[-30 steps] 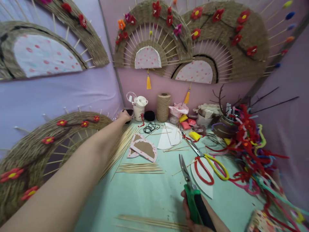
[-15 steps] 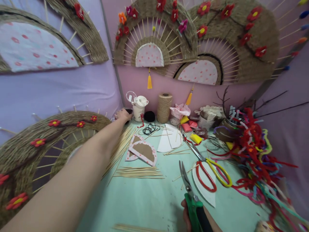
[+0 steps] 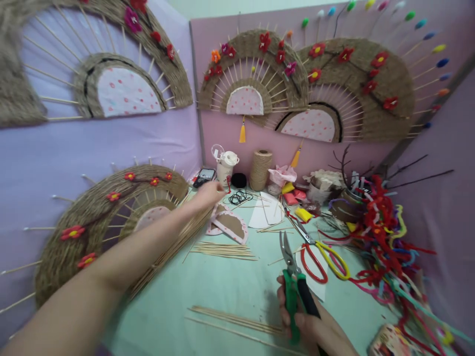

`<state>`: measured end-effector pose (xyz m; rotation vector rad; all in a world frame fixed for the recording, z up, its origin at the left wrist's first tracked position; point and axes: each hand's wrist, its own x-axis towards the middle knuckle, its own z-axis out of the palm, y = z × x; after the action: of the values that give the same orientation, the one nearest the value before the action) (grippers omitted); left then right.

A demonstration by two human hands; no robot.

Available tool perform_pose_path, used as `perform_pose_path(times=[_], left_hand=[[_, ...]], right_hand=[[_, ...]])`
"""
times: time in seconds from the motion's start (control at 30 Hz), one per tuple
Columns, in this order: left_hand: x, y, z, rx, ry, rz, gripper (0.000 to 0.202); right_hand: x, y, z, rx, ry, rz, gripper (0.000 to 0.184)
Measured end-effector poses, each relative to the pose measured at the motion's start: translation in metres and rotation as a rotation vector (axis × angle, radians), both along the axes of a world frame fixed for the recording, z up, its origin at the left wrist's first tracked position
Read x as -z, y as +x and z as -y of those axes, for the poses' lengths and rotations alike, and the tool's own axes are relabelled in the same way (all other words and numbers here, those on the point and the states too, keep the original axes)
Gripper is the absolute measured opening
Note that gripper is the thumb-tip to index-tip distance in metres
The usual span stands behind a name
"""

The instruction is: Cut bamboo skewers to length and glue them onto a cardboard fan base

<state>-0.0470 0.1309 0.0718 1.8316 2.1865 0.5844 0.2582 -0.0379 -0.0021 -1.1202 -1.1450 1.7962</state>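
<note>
My right hand (image 3: 309, 324) grips green-and-black handled shears (image 3: 293, 279) at the near edge of the mint-green table (image 3: 226, 291), blades pointing away. My left hand (image 3: 210, 194) is stretched far out over the table, fingers loosely curled, holding nothing I can see. It hovers just short of a black phone (image 3: 205, 176) and a white lidded jar (image 3: 226, 165), above a long bundle of bamboo skewers (image 3: 174, 247). A pink-edged cardboard half-disc (image 3: 232, 225) lies just right of that hand.
A woven fan with red flowers (image 3: 111, 217) leans at the left. Twine spool (image 3: 260, 169), black cord (image 3: 237, 197), red-and-yellow scissors (image 3: 319, 252), loose skewers (image 3: 226, 249) and a heap of coloured pipe cleaners (image 3: 386, 237) crowd the back and right. More skewers (image 3: 237, 321) lie near me.
My left hand has drawn back from the phone toward the table's middle. My head has turned, so the view shifted. The right hand still holds the shears, now closer to upright.
</note>
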Motion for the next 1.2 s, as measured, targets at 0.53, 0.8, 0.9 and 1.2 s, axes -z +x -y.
perform_pose_path(times=[0.53, 0.8, 0.9, 1.2], left_hand=[[0.051, 0.142, 0.168, 0.41, -0.181, 1.456, 0.064], [0.056, 0.134, 0.162, 0.288, 0.036, 1.543, 0.076], [0.062, 0.133, 0.157, 0.261, 0.096, 1.517, 0.08], [0.068, 0.123, 0.142, 0.381, 0.131, 1.233, 0.082]], right_hand=[[-0.032, -0.042, 0.015, 0.061, 0.471, 0.448, 0.104], [-0.018, -0.049, -0.006, 0.012, 0.509, 0.449, 0.105], [-0.017, -0.054, -0.01, -0.048, 0.531, 0.432, 0.105], [-0.002, -0.04, -0.034, 0.066, 0.665, 0.527, 0.09]])
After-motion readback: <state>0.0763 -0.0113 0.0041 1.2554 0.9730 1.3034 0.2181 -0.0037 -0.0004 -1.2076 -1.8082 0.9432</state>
